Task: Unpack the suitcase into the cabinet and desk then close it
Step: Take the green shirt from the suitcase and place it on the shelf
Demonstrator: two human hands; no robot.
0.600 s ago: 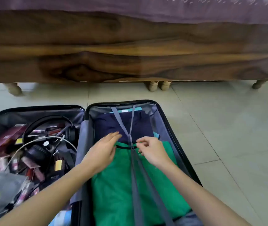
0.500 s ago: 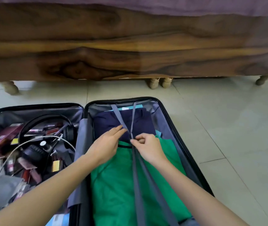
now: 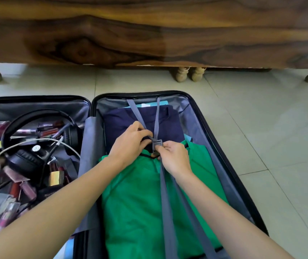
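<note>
**Both hands on the buckle, clothes still strapped down**

The suitcase lies wide open on the tiled floor, and the action is in its right half. Half a second back the left hand lay flat on the clothes. Now its fingers have curled in onto the top end of the grey buckle, and the right hand pinches the lower end. The buckle looks raised off the fabric, so the release seems to be seconds away. The grey straps still run taut over the green garment and the navy one. Nothing on this side can come out until they part, which puts the unpacking at its very start.

Over in the left half are black headphones, a white cable and a jumble of cosmetics. One dark box there carries print, too small to read. No brand shows on the buckle or the case. Beyond it all stands a dark wooden bed frame.
</note>
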